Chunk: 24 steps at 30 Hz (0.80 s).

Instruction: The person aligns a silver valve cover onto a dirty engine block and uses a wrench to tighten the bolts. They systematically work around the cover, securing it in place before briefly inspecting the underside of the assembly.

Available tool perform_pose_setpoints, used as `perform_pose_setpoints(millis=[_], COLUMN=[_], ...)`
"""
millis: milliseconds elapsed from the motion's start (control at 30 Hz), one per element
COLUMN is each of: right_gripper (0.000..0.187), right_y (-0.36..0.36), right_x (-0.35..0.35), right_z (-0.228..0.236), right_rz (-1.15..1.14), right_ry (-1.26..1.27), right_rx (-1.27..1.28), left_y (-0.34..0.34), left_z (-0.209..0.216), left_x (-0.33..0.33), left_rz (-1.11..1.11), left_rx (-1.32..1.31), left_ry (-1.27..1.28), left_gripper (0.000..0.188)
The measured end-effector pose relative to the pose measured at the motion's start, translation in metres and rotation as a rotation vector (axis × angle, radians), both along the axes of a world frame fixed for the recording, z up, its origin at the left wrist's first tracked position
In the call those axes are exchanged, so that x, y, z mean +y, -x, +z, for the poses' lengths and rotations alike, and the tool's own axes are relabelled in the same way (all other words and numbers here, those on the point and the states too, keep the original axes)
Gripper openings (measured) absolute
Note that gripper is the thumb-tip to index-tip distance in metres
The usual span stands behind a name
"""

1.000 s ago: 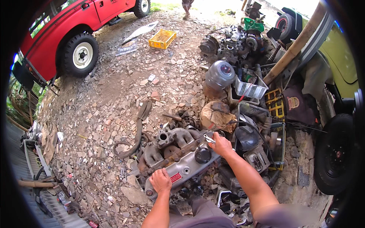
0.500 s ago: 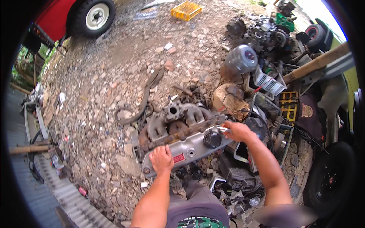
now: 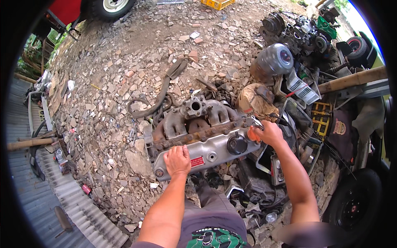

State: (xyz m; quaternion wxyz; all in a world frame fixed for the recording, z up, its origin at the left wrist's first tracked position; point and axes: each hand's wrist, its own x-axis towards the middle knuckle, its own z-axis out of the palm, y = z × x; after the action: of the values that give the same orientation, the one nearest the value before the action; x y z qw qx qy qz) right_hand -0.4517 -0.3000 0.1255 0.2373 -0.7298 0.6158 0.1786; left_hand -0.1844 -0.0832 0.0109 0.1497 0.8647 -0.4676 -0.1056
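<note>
Beneath the left hand (image 3: 178, 160), resting unclenched, lies a long silver metal engine cover (image 3: 220, 150), while the right hand (image 3: 269, 134), grasping a small silver metal tool (image 3: 256, 122), has shifted away from the round black cap (image 3: 237, 144), bringing the tool to the cover's right end.

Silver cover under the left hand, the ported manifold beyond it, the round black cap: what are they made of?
Silver cover: metal, likely aluminium; smooth, satin grey with soft highlights, though paint could look alike.
Manifold: probably cast metal; dull grey-brown, thick rounded runners, rust-coloured patches suggesting iron.
Black cap: likely plastic, evenly dark; painted metal can't be ruled out.
</note>
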Motion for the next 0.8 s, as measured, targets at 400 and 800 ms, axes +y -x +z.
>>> perform_pose_setpoints(millis=[400, 800], right_gripper=[0.027, 0.038], right_y=[0.04, 0.022], right_x=[0.002, 0.01], right_z=[-0.013, -0.009], right_rz=[0.253, 0.211], right_ry=[-0.084, 0.043], right_rx=[0.083, 0.074], left_y=[-0.001, -0.001], left_z=[-0.002, -0.001], left_x=[0.001, 0.001], left_rz=[-0.005, -0.001], left_rx=[0.028, 0.045], left_ry=[-0.031, -0.054], left_gripper=[0.034, 0.035])
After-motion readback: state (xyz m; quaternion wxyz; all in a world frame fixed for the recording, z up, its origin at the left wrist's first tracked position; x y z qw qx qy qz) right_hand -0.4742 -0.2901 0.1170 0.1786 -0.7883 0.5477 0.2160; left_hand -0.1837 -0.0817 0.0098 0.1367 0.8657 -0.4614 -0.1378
